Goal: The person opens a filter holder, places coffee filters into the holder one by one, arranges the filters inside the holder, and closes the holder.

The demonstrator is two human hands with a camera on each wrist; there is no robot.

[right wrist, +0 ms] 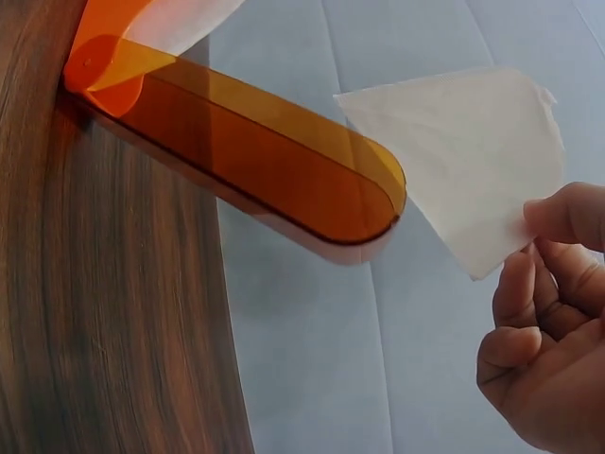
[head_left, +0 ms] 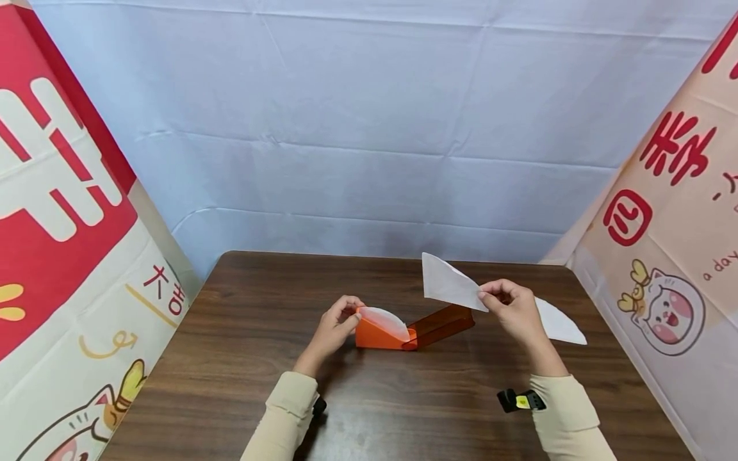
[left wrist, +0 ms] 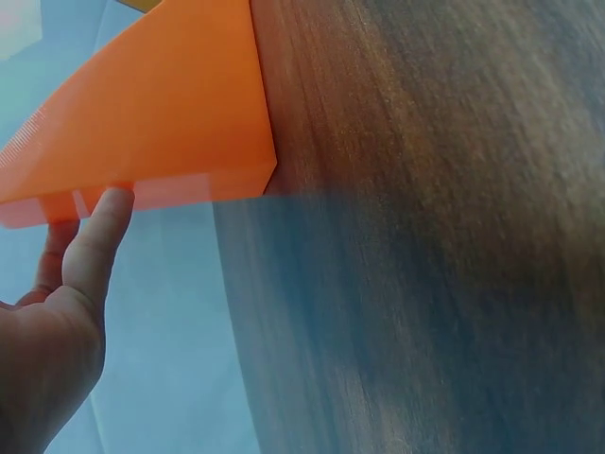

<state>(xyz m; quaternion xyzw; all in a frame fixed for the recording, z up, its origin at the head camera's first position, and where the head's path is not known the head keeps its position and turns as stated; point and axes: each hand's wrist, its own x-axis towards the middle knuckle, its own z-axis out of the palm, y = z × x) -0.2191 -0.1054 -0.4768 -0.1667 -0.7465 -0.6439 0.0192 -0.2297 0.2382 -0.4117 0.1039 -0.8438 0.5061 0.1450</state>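
Note:
An orange wedge-shaped holder [head_left: 379, 334] stands on the table with its see-through amber lid [head_left: 442, 325] swung out to the right. White fan-shaped filter paper [head_left: 387, 320] sits inside it, its curved edge showing above the wall. My left hand [head_left: 337, 326] holds the holder's tall back end, thumb and fingertip on the end wall in the left wrist view. Between thumb and fingers, my right hand [head_left: 513, 314] pinches a single white filter paper [head_left: 452, 285], raised above the lid. In the right wrist view this paper [right wrist: 454, 161] hangs past the lid's rounded tip.
Another white fan-shaped paper [head_left: 559, 323] lies at the table's right, partly behind my right hand. The dark wood table [head_left: 230, 384] reaches a pale cloth backdrop [head_left: 346, 160] at the back. Printed cloths flank both sides.

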